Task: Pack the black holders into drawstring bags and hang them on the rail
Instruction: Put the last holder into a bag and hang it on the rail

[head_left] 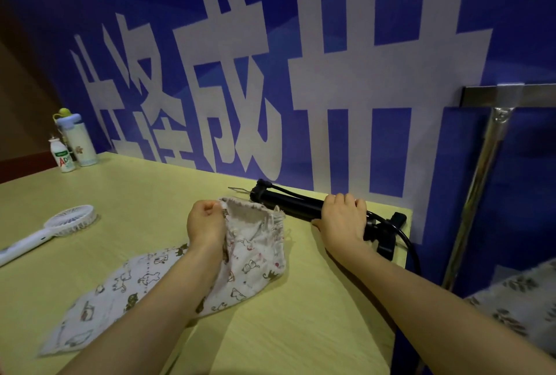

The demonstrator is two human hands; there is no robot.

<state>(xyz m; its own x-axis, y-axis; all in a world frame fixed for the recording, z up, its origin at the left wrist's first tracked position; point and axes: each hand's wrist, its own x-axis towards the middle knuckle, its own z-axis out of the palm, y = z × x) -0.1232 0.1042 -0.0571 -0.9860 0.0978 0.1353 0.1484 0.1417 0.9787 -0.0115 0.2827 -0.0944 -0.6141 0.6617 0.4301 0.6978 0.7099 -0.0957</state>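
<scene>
Behind my yellow-green wooden table [270, 329] hangs a blue banner with large white Chinese characters [240, 79]; I can make out 成 in the middle, the others are cut off. At the far left corner stands a small white drink bottle with a green label [62, 158] showing a red "A" and part of another letter, and just beside it a taller pale-blue and white flask with a yellow-green ball on its lid [76, 138].

The long black tubular holder [291, 204] lies along the far edge of the table, with clamp parts and a black cable [403, 233] at its right end. My right hand [343, 221] is closed over the tube, fingers wrapped on top. My left hand [206, 224] pinches the rim of a cream cotton drawstring bag printed with small brown and red cats [255, 251], holding its mouth up and open toward the holder's near end. A second flat bag of the same cat print [99, 302] lies under my left forearm.

So: one holder, two bags, two bottles, one white handheld fan [60, 224] at the left. A steel rail on a shiny post [508, 96] stands at the right.
</scene>
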